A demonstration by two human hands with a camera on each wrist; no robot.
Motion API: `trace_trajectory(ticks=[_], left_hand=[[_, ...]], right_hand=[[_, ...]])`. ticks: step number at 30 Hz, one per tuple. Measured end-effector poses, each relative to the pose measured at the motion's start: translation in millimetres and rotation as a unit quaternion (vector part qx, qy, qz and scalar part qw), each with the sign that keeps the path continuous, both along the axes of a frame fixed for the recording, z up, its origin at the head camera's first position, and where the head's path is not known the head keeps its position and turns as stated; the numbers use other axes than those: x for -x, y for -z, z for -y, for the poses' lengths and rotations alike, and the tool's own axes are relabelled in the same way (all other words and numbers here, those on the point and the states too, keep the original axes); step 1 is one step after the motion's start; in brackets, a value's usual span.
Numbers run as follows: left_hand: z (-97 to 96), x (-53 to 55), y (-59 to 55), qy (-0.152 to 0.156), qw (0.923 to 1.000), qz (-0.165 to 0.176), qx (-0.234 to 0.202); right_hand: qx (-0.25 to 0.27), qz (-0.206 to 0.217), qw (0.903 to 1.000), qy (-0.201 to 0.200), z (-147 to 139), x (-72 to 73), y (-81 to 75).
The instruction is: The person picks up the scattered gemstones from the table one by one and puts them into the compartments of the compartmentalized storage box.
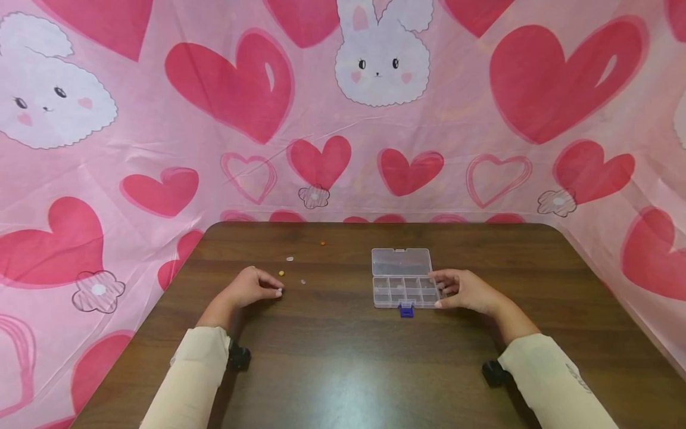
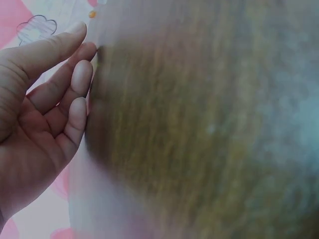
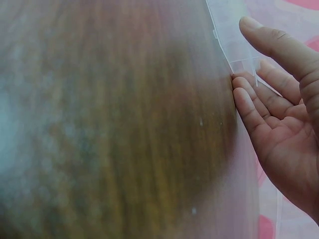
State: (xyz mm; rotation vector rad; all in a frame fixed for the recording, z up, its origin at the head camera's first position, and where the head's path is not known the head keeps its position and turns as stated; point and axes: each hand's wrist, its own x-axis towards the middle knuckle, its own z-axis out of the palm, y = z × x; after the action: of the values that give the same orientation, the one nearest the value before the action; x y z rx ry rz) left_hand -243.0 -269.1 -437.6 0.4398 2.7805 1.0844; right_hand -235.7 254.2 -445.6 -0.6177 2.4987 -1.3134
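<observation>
A clear plastic compartment box [image 1: 388,305] lies on the table with its lid [image 1: 401,262] folded back and a blue latch [image 1: 407,311] at the front. My right hand [image 1: 468,292] holds the box's right end, index finger at the back corner and thumb at the front. In the right wrist view the fingers sit against the box end [image 3: 241,62]. My left hand [image 1: 250,289] rests at the table, fingers loosely bent, near a yellow bead [image 1: 281,273] and a small clear piece [image 1: 302,282]. Nothing shows between its thumb and fingers in the left wrist view.
Farther back lie a small whitish piece [image 1: 290,259] and an orange bead [image 1: 323,243]. The brown wooden table [image 1: 343,369] ends at a pink cloth [image 1: 321,119] with hearts and rabbits, hanging behind and at both sides.
</observation>
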Motion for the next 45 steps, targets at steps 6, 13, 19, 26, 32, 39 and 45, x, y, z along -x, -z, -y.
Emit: trace_trajectory(ticks=[6,13,19,26,32,39,45], left_hand=[[1.0,-0.2,-2.1,-0.005,0.9999,0.009,-0.007],[1.7,-1.6,-0.8,0.006,0.9997,0.008,-0.02],[-1.4,-4.2,-1.4,0.011,0.9996,0.006,-0.026],[-11.9,-9.3,-6.8,0.007,0.9996,-0.001,-0.028],[-22.7,-12.3,-10.3,0.003,0.9993,0.007,-0.037],[-34.8,-14.6,-12.5,0.003,0.9988,0.004,-0.048],[-43.5,-16.8,-15.7,0.022,0.9975,-0.01,-0.067]], right_hand=[[-0.003,0.001,1.0,0.002,-0.5,0.6,-0.8],[-0.001,0.001,1.0,-0.002,0.1,1.7,-0.8],[0.001,0.004,1.0,-0.002,0.6,1.9,-0.8],[0.003,0.005,1.0,-0.001,0.4,0.9,-1.4],[0.004,0.004,1.0,0.001,0.0,0.0,-1.0],[0.003,0.004,1.0,0.004,-0.4,-0.2,-0.8],[0.003,0.0,1.0,0.001,-0.4,-0.1,-0.4]])
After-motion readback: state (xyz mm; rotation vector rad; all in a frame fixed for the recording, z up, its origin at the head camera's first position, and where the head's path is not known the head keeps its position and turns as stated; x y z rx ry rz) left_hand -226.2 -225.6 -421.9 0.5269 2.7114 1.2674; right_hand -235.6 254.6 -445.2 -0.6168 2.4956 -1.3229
